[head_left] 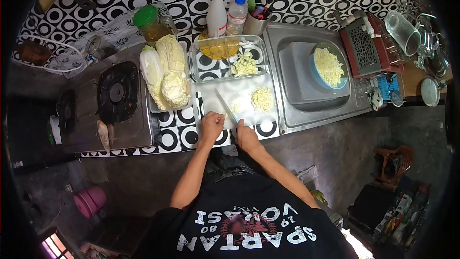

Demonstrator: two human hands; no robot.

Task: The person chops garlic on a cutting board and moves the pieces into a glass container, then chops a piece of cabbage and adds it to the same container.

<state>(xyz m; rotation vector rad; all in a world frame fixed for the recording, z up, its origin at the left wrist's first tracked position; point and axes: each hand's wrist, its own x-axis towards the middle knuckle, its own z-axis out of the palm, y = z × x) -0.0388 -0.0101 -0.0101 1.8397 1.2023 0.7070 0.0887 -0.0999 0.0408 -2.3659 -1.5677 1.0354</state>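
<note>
My right hand (247, 137) grips the handle of a kitchen knife (224, 102), whose blade points away to the upper left over a white cutting board (206, 100). To its left, my left hand (212, 127) rests at the board's near edge, fingers curled around a small pale piece of cabbage (225, 115); most of that piece is hidden. Few chopped bits lie by the blade. A heap of chopped cabbage (262, 99) sits on the board's right side. Behind the board, a clear glass dish (201, 77) contains larger cabbage pieces (245, 64).
Whole napa cabbages (168, 71) lie in a tray on the left, beside a gas stove (117, 91). At right, a blue bowl (316, 74) of chopped cabbage stands over the sink (287, 115). Bottles (236, 17) and a utensil cup (255, 25) line the back.
</note>
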